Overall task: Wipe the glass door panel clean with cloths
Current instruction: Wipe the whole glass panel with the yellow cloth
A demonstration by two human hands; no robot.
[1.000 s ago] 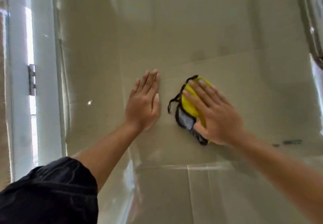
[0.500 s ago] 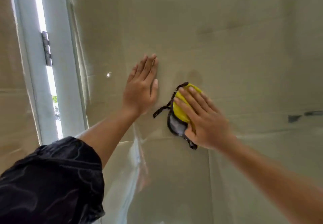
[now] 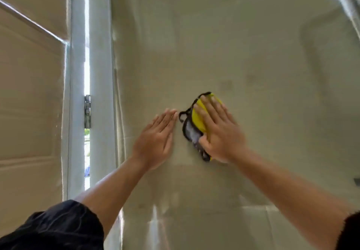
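The left hand (image 3: 155, 142) lies flat on the glass door panel (image 3: 253, 54), near its middle. Just to its right, the right hand (image 3: 220, 132) lies on the cloth (image 3: 196, 121), which sits between that hand and the glass and juts out on its left side, just beside the left fingertips. Left of the panel stands the door frame (image 3: 100, 74), with a hinge (image 3: 87, 111) at the gap along the frame's left edge.

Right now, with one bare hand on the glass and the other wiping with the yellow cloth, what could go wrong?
The bare left hand lies flat on the glass, so it may leave prints on the panel. The cloth is bunched under the flat fingers of the right hand, with a loose dark edge sticking out; it could slip free mid-wipe.
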